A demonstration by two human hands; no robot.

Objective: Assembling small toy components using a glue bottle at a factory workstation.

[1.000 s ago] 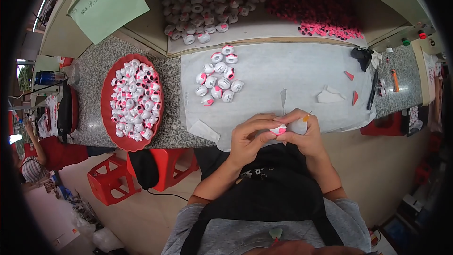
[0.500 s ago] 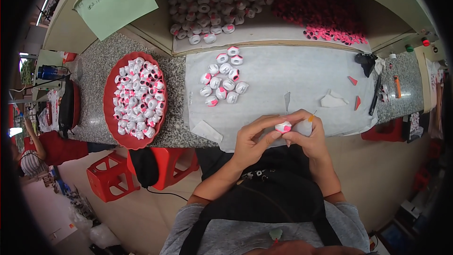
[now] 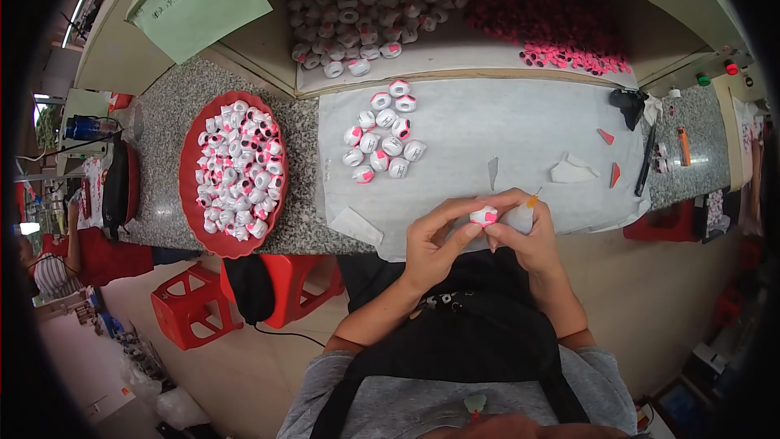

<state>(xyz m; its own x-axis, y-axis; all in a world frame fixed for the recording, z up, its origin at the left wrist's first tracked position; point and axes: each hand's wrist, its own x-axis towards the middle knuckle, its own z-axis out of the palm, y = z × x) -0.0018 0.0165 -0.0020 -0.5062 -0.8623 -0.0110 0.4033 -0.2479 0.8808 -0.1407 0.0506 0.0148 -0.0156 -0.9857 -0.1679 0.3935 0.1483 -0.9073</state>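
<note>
Above the near edge of the white paper sheet [image 3: 504,130], my left hand [image 3: 432,245] pinches a small white piece with a pink patch [image 3: 484,216]. My right hand [image 3: 536,245] is closed around a pale squeeze bottle [image 3: 519,219] with an orange needle tip, which points up and away from me. My right thumb reaches the white-and-pink piece, so both hands meet at it. Farther left on the sheet lies a loose group of similar white-and-pink pieces [image 3: 392,146].
A red scalloped tray [image 3: 185,171] full of such pieces stands at left. White pieces [image 3: 349,16] and small pink parts [image 3: 577,58] are heaped on the shelf. Paper scraps [image 3: 573,169] and a black pen-like tool [image 3: 647,164] lie at right. Red stools [image 3: 191,305] stand below the counter.
The white-and-pink piece has turned slightly in my fingers, showing more of its pink patch. The bottle has shifted a little to the left. Both hands stay in nearly the same place.
</note>
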